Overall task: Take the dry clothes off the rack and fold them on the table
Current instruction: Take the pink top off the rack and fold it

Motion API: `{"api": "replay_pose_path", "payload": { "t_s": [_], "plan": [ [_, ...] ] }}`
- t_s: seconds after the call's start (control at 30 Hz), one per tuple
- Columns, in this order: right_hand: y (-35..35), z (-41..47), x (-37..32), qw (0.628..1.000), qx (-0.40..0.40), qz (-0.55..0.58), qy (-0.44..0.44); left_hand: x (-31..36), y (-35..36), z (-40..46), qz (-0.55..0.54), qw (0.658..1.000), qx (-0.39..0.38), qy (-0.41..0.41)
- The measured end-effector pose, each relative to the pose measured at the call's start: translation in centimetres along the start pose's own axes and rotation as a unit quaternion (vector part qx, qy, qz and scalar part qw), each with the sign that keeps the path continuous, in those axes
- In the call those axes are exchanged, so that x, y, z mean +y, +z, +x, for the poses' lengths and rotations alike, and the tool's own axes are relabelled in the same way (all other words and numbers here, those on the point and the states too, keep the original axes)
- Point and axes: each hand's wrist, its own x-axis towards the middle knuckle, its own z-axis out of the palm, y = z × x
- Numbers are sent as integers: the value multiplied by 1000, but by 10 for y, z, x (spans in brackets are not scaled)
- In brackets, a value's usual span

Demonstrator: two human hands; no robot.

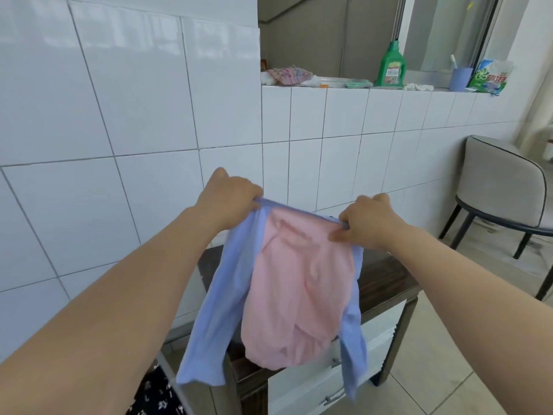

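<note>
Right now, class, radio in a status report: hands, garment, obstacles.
Left hand and right hand both gripping the top edge. Pink-and-blue garment hanging in the air above the dark table, not yet laid down. Nothing blocking the table.

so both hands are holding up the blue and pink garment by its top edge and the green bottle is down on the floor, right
Not quite. The green bottle stands on the tiled ledge, not the floor, as the head view shows. The rest holds: left hand and right hand hold the garment up by its top edge.
</note>
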Motion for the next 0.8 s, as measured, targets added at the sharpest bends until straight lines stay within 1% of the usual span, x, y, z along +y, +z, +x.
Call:
{"api": "replay_pose_path", "payload": {
  "t_s": [0.03, 0.07, 0.1, 0.13, 0.17, 0.2, 0.23, 0.27, 0.3, 0.33, 0.37, 0.4, 0.43, 0.47, 0.5, 0.53, 0.57, 0.6, 0.63, 0.67, 0.7, 0.73, 0.77, 0.8],
  "plan": [
    [0, 2, 1, 999, 25, -41, 19, 1, -3, 2, 53, 996, 75, 13],
    [1, 5, 3, 993, 75, -73, 46, 1, -2, 4, 114, 978, 175, 27],
    [0, 7, 4, 980, 161, -94, 74, 5, -5, 0, 141, 949, 282, 28],
    [1, 10, 2, 957, 256, -100, 95, 9, -10, -6, 148, 928, 341, 27],
    [1, 10, 2, 940, 311, -90, 109, 11, -11, -9, 158, 928, 336, 40],
    [0, 6, 1, 951, 280, -68, 113, 11, -8, -10, 154, 957, 233, 75],
    [2, 1, -3, 982, 161, -20, 96, 15, -4, -13, 129, 985, 49, 101],
    [8, -4, -9, 998, -17, 26, 55, 21, 2, -17, 63, 979, -160, 105],
    [13, -9, -15, 989, -140, 34, 22, 22, 4, -19, 21, 958, -275, 81],
    [8, -10, -18, 989, -143, -1, 27, 19, 1, -15, 40, 962, -268, 45],
    [0, -5, -16, 997, -42, -38, 45, 14, -3, -9, 82, 976, -199, 9],
    [-14, -1, -13, 994, 60, -45, 78, 7, -11, -1, 107, 989, -102, -24],
    [-28, 8, -7, 981, 162, -46, 100, -2, -22, 9, 134, 990, 15, -42],
    [-46, 11, -5, 962, 246, -43, 109, -8, -37, 13, 170, 974, 135, -63],
    [-58, 17, 2, 935, 335, -31, 115, -16, -50, 17, 195, 943, 256, -83],
    [-66, 21, 6, 902, 413, -15, 128, -22, -61, 21, 177, 905, 375, -93],
    [-73, 25, 8, 869, 472, 0, 149, -21, -71, 23, 134, 877, 451, -94],
    [-73, 25, 6, 863, 481, 3, 154, -18, -74, 21, 104, 881, 454, -85],
    [-72, 24, 3, 903, 406, -3, 141, -14, -74, 20, 91, 921, 375, -53],
    [-67, 22, -1, 953, 279, -17, 118, -7, -72, 19, 72, 975, 212, -13],
    [-59, 17, -6, 986, 125, -16, 111, 1, -63, 16, 30, 999, 18, 17],
    [-53, 12, -9, 991, 31, -14, 128, 6, -57, 12, -10, 994, -112, 7],
    [-51, 7, -10, 990, 20, -8, 141, 7, -51, 8, -42, 990, -137, -8],
    [-50, 3, -10, 988, 51, 18, 147, 5, -47, 5, -83, 991, -101, -24]
  ]
}}
